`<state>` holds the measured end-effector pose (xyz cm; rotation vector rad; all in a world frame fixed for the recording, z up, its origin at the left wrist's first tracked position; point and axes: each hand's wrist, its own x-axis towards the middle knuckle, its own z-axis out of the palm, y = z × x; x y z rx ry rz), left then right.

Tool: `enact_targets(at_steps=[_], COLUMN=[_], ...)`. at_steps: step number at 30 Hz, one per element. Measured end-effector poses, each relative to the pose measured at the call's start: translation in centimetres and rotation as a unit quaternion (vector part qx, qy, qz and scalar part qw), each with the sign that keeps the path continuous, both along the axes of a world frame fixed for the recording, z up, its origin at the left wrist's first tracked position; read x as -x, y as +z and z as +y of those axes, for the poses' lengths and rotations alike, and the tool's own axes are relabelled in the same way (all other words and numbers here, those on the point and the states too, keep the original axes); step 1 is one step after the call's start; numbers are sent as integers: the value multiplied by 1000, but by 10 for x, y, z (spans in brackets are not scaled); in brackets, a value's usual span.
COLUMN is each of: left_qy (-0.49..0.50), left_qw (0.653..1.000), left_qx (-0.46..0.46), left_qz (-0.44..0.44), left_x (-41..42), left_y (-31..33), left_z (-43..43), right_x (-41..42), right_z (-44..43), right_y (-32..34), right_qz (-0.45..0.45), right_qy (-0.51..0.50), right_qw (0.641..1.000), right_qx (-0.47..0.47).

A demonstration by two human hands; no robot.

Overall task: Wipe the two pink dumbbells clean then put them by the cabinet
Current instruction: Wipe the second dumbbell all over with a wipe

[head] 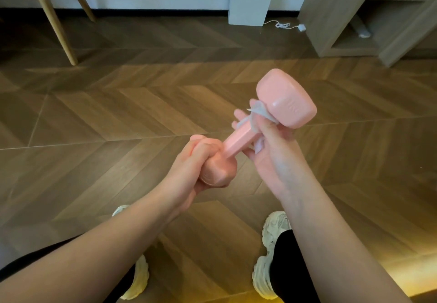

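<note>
A dark herringbone wood floor (118,113) fills most of the frame, with a white wall along the top edge, a pale wooden cabinet (331,14) in the upper right and a white box (248,4) standing against the wall at upper centre. In the middle of the frame one pink dumbbell (238,140) is held in the air, tilted so its far head points to the upper right. The left hand (194,160) is wrapped around the near head, and the right hand (267,142) is curled around the handle just below the far head, pressing a white wipe (259,111) against it. The task looks to be in its wiping stage: this dumbbell is being cleaned and nothing sits by the cabinet yet. Only one dumbbell is visible; the second is out of view, so whether it has been wiped cannot be told. Also counted: one wipe, two hands, two pale sneakers (267,255) at the bottom.
</note>
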<state>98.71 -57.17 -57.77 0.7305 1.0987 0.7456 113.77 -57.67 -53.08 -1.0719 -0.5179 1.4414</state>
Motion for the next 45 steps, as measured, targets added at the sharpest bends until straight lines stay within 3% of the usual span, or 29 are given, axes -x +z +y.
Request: enact_targets(at_steps=[4,10,15,18,20,23,25,30,38,45], left_qy=[8,-24,-16,12,26,42,45,48,60,37], left_qw=[998,994,992,991,992,991,990,987,986,989], left_qx=[-23,-13,-53,-54,-38,-28,-20,-1,1,1], left_qz=[60,110,114,123,120,126,135,156,157,141], left_x=[1,-2,-4,0,4,10,13,19,20,20], left_y=[-1,1,8,10,10,10,8,3,5,9], left_z=[3,-6,-6,-3,0,5,5,4,8,5], right_x=[1,6,0,-2,-2,-3,-4,-2,2,11], right_z=[2,6,5,4,3,0,0,-1,-7,-1], right_y=[-6,-15,-13,-12,-15,-24,-30,-37,-35,-38], right_qz=[-24,110,174,121,36,-137,-192,-31,179,125], right_qy=[23,-111,-121,-24,25,92,83,46,81,-5], right_qw=[999,986,977,992,998,978,964,984,980,991], right_qx=[30,57,19,17,55,128,165,170,41,54])
